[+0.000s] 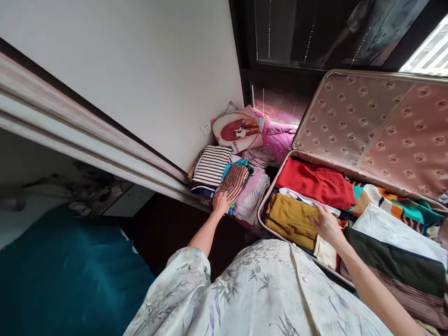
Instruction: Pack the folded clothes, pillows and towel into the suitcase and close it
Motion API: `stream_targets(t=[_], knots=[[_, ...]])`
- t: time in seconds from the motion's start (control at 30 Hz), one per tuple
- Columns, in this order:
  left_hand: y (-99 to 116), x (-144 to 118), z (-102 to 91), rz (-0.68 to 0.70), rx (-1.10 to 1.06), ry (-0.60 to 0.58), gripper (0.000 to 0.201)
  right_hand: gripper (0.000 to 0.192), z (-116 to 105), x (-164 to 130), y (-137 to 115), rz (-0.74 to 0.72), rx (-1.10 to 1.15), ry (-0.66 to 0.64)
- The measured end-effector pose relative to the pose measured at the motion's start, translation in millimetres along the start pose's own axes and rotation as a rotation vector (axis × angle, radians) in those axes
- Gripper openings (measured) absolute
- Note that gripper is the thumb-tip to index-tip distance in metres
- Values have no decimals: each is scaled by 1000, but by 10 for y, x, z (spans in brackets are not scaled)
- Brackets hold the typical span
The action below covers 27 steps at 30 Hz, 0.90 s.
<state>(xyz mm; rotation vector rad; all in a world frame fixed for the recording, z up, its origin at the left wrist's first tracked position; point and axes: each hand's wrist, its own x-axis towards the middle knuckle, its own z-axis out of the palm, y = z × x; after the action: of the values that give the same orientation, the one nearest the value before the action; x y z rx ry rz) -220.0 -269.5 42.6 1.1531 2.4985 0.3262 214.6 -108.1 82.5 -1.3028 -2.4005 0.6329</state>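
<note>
clothes pile (pixel 227 179) lay beside the open suitcase (pixel 367 130). left hand (pixel 221 203) gripped its striped garment (pixel 233 181); right hand (pixel 327 224) lay flat, fingers apart, on mustard clothing (pixel 289 217) inside. packing was midway; a lift across comes next.

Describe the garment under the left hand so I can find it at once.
Start at the open suitcase, then look left to the clothes pile against the wall. The left hand rests on the top garment, brown-red with thin pale stripes, unlike the black-and-white striped top beside it.
</note>
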Motion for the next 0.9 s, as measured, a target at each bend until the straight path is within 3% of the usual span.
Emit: stream_targets(t=[0.17,0.3,0.4,0.47,0.53,0.6,0.63,0.73,0.8,0.9], knots=[[-160,327,-333,13,-23,-49,35,49,359,325,-631,14,239,-169],[-118,528,-911,92,-42,8,36,56,566,503,-1053,160,570,-367],[114,449,-1449,344,-80,27,35,69,652,626,-1453,347,952,-512],[359,248,-1747,551,-106,-32,36,76,659,710,-1714,538,1251,-591],[630,-32,-1926,748,-106,-114,36,76,639,800,-1898,718,1507,-687],[884,-325,-1956,944,-66,-234,36,65,613,879,-1956,810,1705,-731],[997,-458,-1916,1032,-39,-289,36,55,600,904,-1934,848,1767,-684],[1288,-736,-1660,1219,57,-415,35,22,538,873,-1707,985,1781,-389],[1458,-800,-1485,1273,114,-436,33,28,431,767,-1474,1045,1743,-208],[1715,-748,-1338,1302,178,-341,32,35,129,536,-1081,967,1770,46]])
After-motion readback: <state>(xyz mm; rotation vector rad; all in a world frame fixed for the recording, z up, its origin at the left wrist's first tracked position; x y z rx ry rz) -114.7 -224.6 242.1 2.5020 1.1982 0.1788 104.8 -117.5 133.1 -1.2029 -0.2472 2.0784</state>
